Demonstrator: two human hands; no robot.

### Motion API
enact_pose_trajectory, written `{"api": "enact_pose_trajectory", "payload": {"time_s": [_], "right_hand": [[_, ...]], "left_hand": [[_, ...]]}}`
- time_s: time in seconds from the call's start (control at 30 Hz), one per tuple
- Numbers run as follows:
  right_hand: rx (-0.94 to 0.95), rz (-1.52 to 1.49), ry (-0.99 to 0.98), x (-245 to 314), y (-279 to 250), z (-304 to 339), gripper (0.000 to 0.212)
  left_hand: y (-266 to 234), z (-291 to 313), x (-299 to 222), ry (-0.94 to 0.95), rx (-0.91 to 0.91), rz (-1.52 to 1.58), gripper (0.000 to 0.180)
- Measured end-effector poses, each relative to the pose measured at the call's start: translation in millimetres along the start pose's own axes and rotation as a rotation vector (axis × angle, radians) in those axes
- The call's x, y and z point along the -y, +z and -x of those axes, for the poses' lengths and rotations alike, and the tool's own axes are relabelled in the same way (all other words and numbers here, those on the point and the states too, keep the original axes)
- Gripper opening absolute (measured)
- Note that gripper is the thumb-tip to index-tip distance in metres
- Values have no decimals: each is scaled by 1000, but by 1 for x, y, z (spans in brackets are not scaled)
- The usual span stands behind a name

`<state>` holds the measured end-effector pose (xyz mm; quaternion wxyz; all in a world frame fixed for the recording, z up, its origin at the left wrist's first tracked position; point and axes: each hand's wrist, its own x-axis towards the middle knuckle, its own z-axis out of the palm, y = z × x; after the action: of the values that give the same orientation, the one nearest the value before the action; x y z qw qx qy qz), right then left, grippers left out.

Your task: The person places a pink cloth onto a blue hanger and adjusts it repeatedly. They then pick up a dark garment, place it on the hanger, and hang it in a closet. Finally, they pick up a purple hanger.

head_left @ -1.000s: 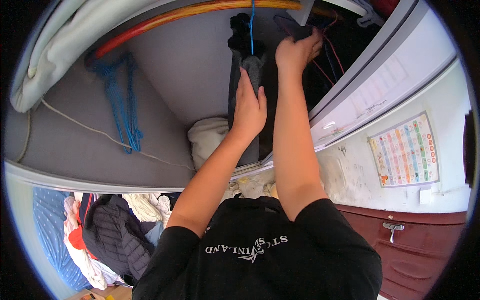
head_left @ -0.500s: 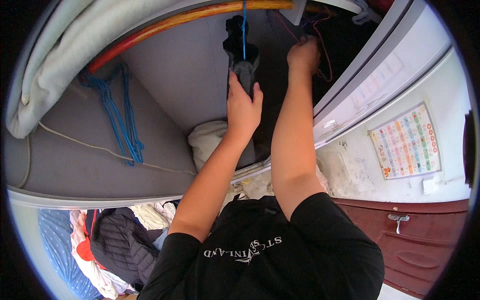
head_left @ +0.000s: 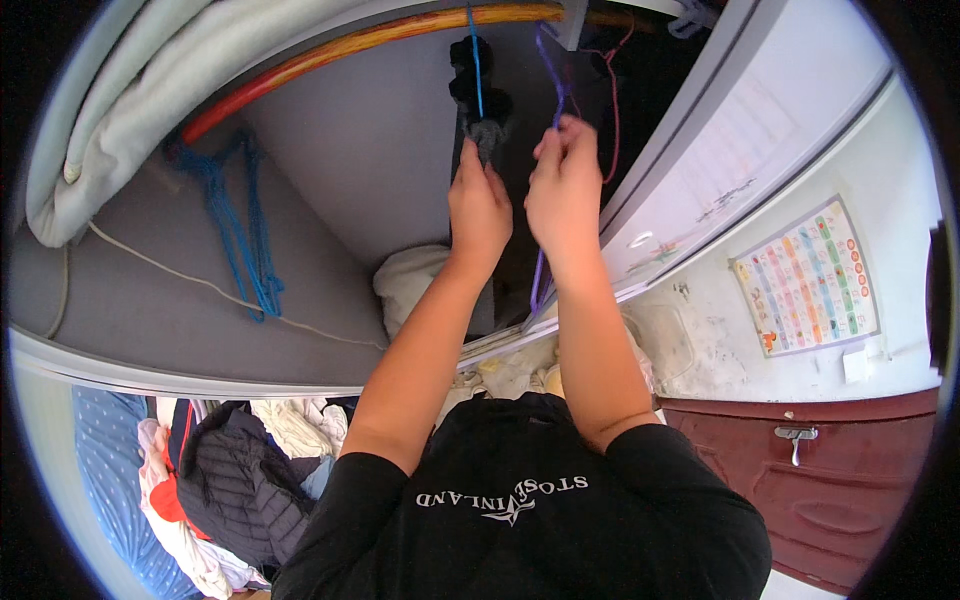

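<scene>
From a wooden rod (head_left: pixel 390 37), a blue hanger (head_left: pixel 477 70) hangs with a dark grey and black garment (head_left: pixel 488 130) under it. My left hand (head_left: pixel 481 218) is closed on the garment's grey part, thumb and fingers upward. To the right, my right hand (head_left: pixel 564 190) is closed around a thin purple hanger (head_left: pixel 557 85); its upper end reaches the rod and a purple length shows below the hand. Just beyond hangs a red-pink hanger (head_left: pixel 614 100). My palms and the held parts are hidden.
Several blue hangers (head_left: pixel 240 235) hang bunched at the left of the wardrobe, near a pale cord (head_left: pixel 215 288). A pale cloth bundle (head_left: pixel 410 285) lies at the bottom. White door panels (head_left: pixel 690 160) stand close on the right. Clothes (head_left: pixel 245 480) are piled below left, outside.
My right hand has come down and left from the dark back corner, bringing the purple hanger closer to the garment. My left hand stays on the garment, slightly shifted.
</scene>
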<state>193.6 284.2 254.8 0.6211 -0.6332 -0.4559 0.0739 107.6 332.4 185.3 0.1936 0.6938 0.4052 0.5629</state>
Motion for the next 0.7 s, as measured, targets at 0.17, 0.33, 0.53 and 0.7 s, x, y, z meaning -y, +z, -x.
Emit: {"api": "enact_pose_trajectory", "payload": {"time_s": [0.17, 0.33, 0.53, 0.7], "right_hand": [[181, 64, -27, 11, -58, 69, 30], [304, -18, 94, 21, -117, 116, 32], [323, -218, 99, 43, -156, 149, 37], [363, -251, 98, 49, -185, 157, 37]], "left_hand": [[15, -5, -10, 93, 67, -26, 50], [61, -16, -19, 161, 81, 69, 51], [111, -15, -18, 7, 77, 131, 60], [111, -7, 2, 71, 49, 60, 62]]}}
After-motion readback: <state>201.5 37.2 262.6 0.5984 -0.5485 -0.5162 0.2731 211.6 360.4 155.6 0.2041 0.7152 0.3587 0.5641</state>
